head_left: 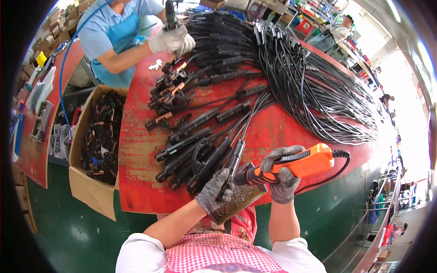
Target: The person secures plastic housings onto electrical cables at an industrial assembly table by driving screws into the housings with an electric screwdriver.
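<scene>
My left hand, in a grey knitted glove, is closed around a black cable handle above the near table edge. A cable runs from its far end toward the pile. My right hand, gloved alike, grips an orange and black power screwdriver with a dark cord at its rear. The screwdriver's black nose points left at the handle's near end; whether its tip touches is hidden by my left hand. Beneath both lies a shallow tray of small metal screws. Several more black handles lie just beyond my left hand.
Black cables are heaped over the red table. At left stands a cardboard box of black and copper parts. Across the table, a co-worker's white-gloved hands hold a dark tool. White bits lie near them.
</scene>
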A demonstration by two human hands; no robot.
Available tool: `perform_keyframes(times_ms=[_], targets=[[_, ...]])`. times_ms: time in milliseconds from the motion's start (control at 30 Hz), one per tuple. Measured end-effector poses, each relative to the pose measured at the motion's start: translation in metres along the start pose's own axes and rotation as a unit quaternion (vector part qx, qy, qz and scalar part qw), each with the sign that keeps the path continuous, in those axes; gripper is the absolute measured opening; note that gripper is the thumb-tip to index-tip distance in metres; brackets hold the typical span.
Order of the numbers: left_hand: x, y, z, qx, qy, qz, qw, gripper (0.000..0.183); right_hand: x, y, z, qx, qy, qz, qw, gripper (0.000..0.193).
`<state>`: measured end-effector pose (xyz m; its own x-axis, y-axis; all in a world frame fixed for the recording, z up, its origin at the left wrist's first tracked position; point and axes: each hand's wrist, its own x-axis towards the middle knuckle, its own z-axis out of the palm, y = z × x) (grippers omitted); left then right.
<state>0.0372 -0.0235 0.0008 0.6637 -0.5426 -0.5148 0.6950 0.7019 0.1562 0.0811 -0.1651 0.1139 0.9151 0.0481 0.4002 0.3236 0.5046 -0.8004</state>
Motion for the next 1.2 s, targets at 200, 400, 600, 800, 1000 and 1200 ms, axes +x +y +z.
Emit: perform_keyframes(times_ms=[200,400,600,800,1000,1200], targets=[[-0.018,0.025,0.027,0.026,-0.02,-0.012,0.999,0.026,-0.003,-0.032,-0.011,0.061,0.075,-0.096,0.991,0.044],[-0.041,0.116,0.038,0.279,0.035,0.006,0.96,0.029,-0.012,-0.057,-0.037,0.066,0.166,-0.097,0.979,0.037],[-0.049,0.16,0.014,0.853,0.258,0.373,0.259,0.053,-0.045,-0.034,-0.055,0.023,0.235,0.003,0.972,0.036],[-0.027,0.235,-0.066,0.877,0.37,0.084,0.296,0.055,-0.048,-0.024,-0.053,0.06,0.24,0.053,0.968,0.036],[-0.021,0.261,-0.005,0.929,0.263,-0.074,0.248,0.045,-0.063,-0.043,-0.059,0.07,0.242,0.047,0.967,0.037],[-0.058,0.29,0.057,0.906,0.212,-0.036,0.364,0.045,-0.067,-0.045,-0.065,0.064,0.23,0.072,0.969,0.036]])
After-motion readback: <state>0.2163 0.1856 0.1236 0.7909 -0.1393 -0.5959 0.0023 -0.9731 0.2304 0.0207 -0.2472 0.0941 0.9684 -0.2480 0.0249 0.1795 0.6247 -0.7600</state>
